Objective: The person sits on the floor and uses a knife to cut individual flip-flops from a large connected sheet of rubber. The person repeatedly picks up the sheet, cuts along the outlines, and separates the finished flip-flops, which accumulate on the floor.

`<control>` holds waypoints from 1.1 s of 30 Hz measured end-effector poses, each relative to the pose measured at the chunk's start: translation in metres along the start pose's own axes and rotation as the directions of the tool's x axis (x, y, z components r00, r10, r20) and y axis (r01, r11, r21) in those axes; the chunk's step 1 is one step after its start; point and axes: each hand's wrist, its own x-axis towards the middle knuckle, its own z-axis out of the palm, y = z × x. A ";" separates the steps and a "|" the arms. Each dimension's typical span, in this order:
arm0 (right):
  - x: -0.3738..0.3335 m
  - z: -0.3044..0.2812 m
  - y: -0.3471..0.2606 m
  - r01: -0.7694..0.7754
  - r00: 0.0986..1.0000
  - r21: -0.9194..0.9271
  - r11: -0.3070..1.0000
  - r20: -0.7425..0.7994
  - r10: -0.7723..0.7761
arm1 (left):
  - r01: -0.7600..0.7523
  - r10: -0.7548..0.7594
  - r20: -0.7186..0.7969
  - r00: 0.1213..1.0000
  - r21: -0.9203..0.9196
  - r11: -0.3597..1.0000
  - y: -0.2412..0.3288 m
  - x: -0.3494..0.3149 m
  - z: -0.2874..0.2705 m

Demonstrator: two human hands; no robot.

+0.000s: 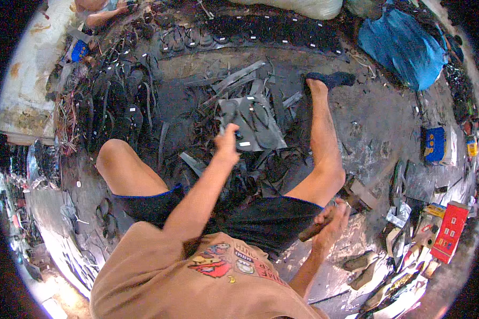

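Note:
My left hand (227, 144) is closed at the near left edge of a dark grey strapped sandal pair (262, 127), in front of me between my legs. Small white labels show on the pair, and the sandals lie close together over a flat grey sheet-like piece. The exact grip is partly hidden behind my fingers. At my right thigh, my right hand (332, 223) is wrapped round a brown wooden-handled tool (313, 231). Its working end is hidden or too blurred to make out. Dark rubber strips and scraps (239, 80) lie beneath and beyond the sandals.
Many dark sandals (125, 106) are piled at left, with more in rows (271, 34) at the far side. A blue sack (404, 48) stands far right. A blue box (434, 144) and red box (450, 232) are on the right. Another person's arm (102, 19) shows far left.

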 end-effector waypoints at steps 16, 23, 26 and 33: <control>-0.062 0.183 0.047 0.433 0.690 -0.704 0.564 0.661 0.296 | -0.133 0.140 -0.021 0.990 0.209 0.969 0.069 -0.050 -0.072; -0.042 0.208 0.079 0.547 0.716 -0.773 0.321 0.631 0.299 | -0.092 0.089 0.049 0.995 0.072 0.993 0.072 -0.045 -0.080; -0.022 0.227 0.094 0.526 0.740 -0.795 0.303 0.603 0.298 | -0.041 0.039 0.074 0.996 0.024 0.999 0.072 -0.047 -0.079; 0.026 0.249 0.118 0.599 0.592 -0.670 0.439 0.739 0.320 | 0.013 -0.013 0.079 0.997 0.003 1.000 0.071 -0.044 -0.084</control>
